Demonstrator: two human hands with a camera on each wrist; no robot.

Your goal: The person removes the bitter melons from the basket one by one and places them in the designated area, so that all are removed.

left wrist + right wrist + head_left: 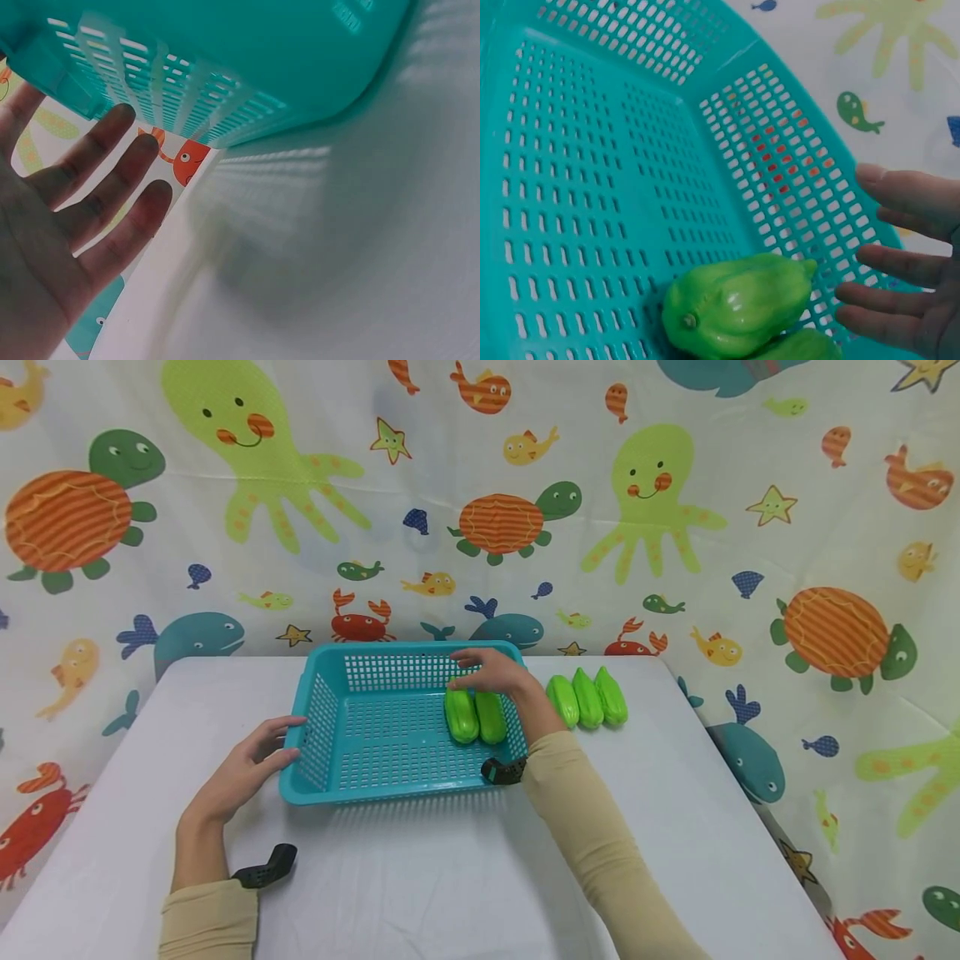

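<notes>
The left hand (236,774), fingers loosely extended, is at the left rim of the teal basket (390,735), presumably to steady it; the right hand (491,673), fingers spread and empty, hovers over two green vegetables (462,720) inside at right.

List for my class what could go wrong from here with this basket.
The left hand is at the left rim of the rectangular turquoise plastic basket; a push might slide it. The two glossy, elongated green vegetables inside have bare basket floor to their left, so they could roll if it tips. The right hand reaches over the right rim; drawing back, it might nudge the three similar green vegetables beside the basket.
</notes>
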